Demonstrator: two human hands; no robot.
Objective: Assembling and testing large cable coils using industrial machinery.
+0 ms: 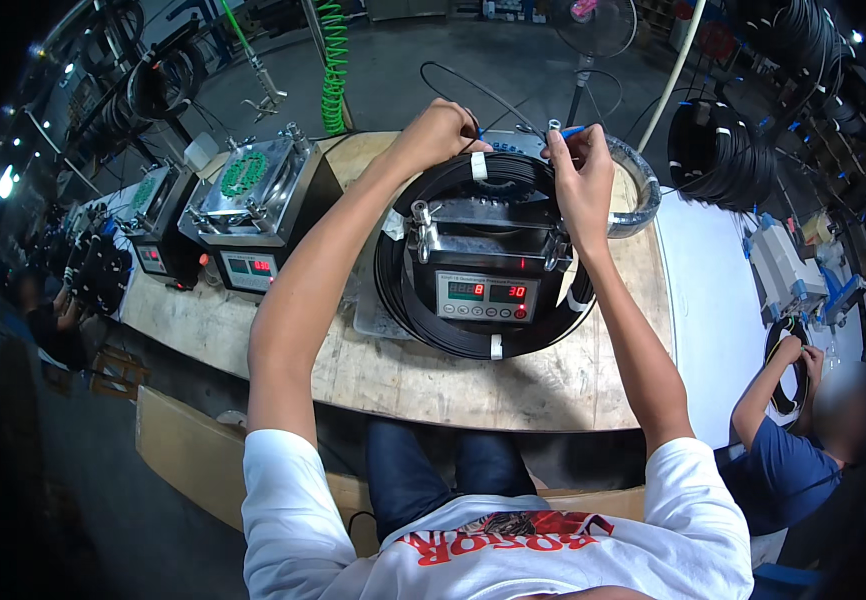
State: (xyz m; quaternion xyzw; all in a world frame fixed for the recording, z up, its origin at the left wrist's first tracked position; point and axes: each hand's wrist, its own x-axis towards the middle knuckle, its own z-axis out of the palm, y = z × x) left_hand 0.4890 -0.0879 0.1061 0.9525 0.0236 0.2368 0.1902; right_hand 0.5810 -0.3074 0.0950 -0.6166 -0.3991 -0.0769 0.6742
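A coil of black cable [389, 287], tied with white bands, lies around a dark bench machine [453, 268] with lit red and green digits and metal latches. My left hand [441, 135] is beyond the coil's far left side, fingers closed on a loose stretch of the black cable [468, 73]; its fingertips are partly hidden. At the far right of the coil my right hand [583, 178] is closed in a pinch by a metal latch post, on a cable end with a blue part [573, 131]. The exact grip is hard to make out.
Two similar machines with green round plates [244, 175] stand left on the wooden table [403, 380]. A wrapped ring coil [643, 190] lies right of my machine. A green spiral hose [333, 70] hangs beyond. On the right, a co-worker in a blue shirt [778, 465] handles a cable.
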